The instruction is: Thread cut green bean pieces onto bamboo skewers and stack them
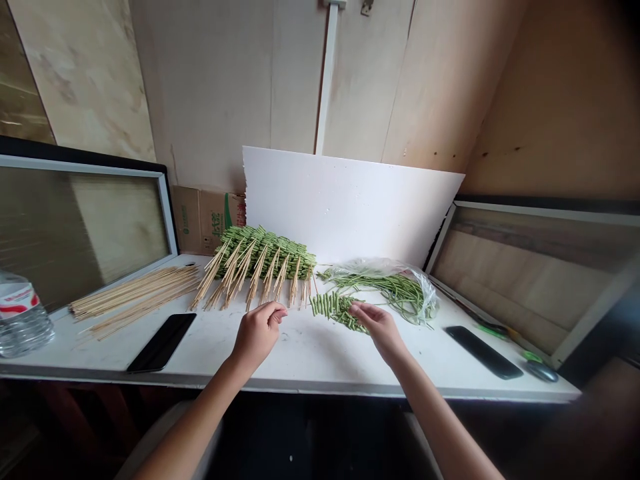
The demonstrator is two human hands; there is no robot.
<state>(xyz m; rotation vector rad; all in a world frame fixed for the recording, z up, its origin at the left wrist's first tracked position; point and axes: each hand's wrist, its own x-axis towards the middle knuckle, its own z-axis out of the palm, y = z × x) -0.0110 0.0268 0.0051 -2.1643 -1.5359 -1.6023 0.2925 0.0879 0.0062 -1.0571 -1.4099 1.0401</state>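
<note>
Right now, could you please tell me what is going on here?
At a white table, a person's right hand is at a heap of cut green beans; the left hand is curled, its grip unclear. Beyond them lie stacked bean skewers and, to their right, long beans in a plastic bag. Loose sticks lie farther left.

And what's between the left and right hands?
A row of green bean pieces and a loose heap near the right hand, then white tabletop toward the left hand, in the head view.
</note>
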